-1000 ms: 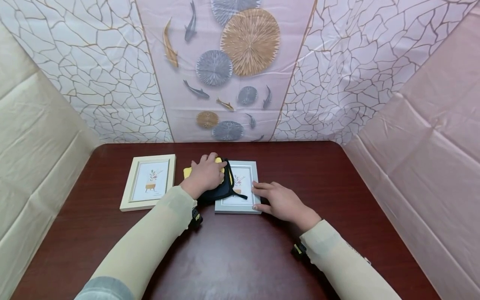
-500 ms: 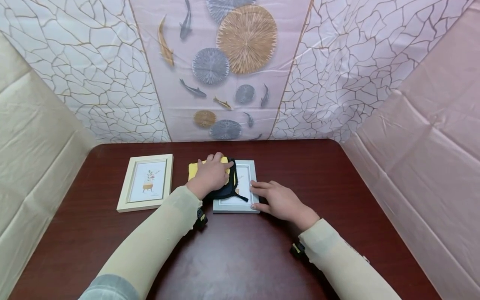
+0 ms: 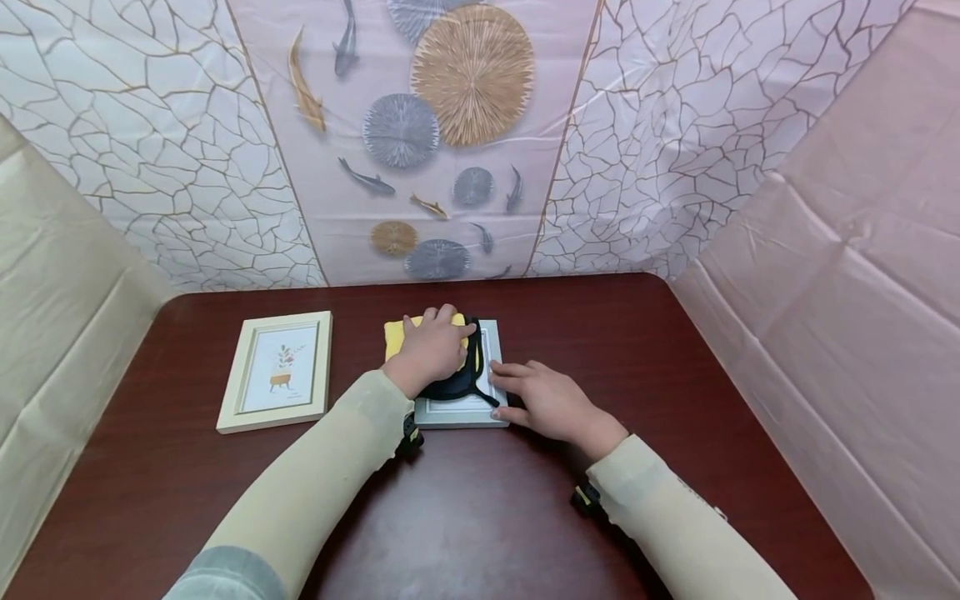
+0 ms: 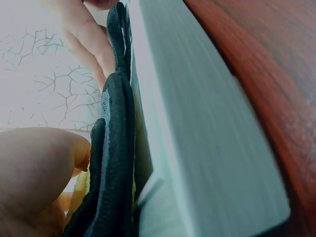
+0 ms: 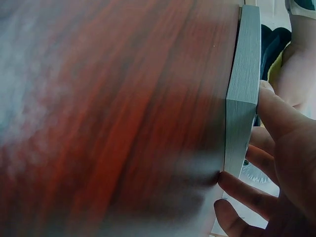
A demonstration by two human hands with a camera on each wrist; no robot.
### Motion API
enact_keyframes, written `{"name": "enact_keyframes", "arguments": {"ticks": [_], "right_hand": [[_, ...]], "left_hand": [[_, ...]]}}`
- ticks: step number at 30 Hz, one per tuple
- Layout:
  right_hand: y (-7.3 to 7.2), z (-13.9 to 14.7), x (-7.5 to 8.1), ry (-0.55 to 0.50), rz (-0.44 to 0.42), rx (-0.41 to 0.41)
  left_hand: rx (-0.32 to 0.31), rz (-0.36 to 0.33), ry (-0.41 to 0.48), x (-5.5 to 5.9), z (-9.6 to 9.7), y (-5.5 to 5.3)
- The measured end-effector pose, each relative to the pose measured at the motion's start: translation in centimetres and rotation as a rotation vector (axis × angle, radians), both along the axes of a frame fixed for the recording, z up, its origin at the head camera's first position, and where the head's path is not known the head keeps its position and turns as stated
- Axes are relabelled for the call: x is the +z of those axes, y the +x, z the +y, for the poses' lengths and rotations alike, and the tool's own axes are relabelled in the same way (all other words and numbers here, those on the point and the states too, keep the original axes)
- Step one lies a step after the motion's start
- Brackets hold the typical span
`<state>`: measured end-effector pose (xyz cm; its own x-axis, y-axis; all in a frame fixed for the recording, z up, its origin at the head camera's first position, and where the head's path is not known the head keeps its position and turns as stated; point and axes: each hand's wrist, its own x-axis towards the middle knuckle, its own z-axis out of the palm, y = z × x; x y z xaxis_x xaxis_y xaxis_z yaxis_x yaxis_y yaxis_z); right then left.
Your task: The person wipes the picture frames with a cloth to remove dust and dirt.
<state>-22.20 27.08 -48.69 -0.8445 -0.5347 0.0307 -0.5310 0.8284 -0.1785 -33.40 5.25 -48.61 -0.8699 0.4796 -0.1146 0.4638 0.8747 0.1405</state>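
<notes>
My left hand (image 3: 431, 348) holds a folded cleaning cloth (image 3: 450, 386), dark on one side and yellow on the other, with black edging and a small loop. The cloth lies over much of a grey-blue picture frame (image 3: 457, 418) and hides most of its print. In the left wrist view, the dark folded layers (image 4: 116, 148) run along the frame's face, under the hand. My right hand (image 3: 553, 403) rests its thumb and fingertips at the right edge of the frame. The right wrist view shows the thumb (image 5: 279, 108) at the frame's upper edge and other fingers lower beside its side.
A cream picture frame (image 3: 321, 371) with a potted-plant print lies face up to the left. Both frames are on a dark red-brown table (image 3: 465, 517). Patterned fabric (image 3: 637, 167) hangs behind the table's far edge, with plain fabric walls at both sides.
My left hand has shifted the cloth rightward across the grey-blue frame, covering more of the print. The right hand keeps its place at the frame's edge. The head view has turned slightly.
</notes>
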Motion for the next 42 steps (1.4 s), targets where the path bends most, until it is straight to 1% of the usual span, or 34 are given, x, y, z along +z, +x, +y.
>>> {"name": "enact_keyframes", "arguments": {"ticks": [8, 16, 20, 25, 27, 32, 38, 42], "right_hand": [[-0.1, 0.1, -0.1, -0.005, -0.003, 0.004], [0.0, 0.3, -0.3, -0.002, 0.008, 0.006], [0.0, 0.3, -0.3, -0.011, 0.006, 0.001], [0.0, 0.2, -0.4, -0.003, -0.002, -0.01], [0.1, 0.2, -0.3, 0.001, -0.004, -0.014], [0.1, 0.2, -0.2, -0.003, -0.009, -0.014], [0.2, 0.2, -0.1, -0.001, -0.011, -0.007], [0.1, 0.3, -0.3, 0.008, -0.013, -0.001]], "left_hand": [[-0.011, -0.002, -0.006, 0.4, 1.1, 0.2], [-0.012, 0.008, 0.004, 1.0, 1.6, 0.4], [-0.008, 0.024, -0.018, 1.0, 1.7, 0.4], [0.002, 0.009, -0.017, 0.5, 1.9, -0.1], [0.001, 0.017, -0.02, 0.4, 1.8, -0.2], [-0.002, 0.066, -0.052, 0.7, 1.2, 0.1], [0.003, 0.058, -0.053, 0.9, 0.3, 0.1], [0.001, 0.067, -0.055, 1.1, -0.3, 0.1]]}}
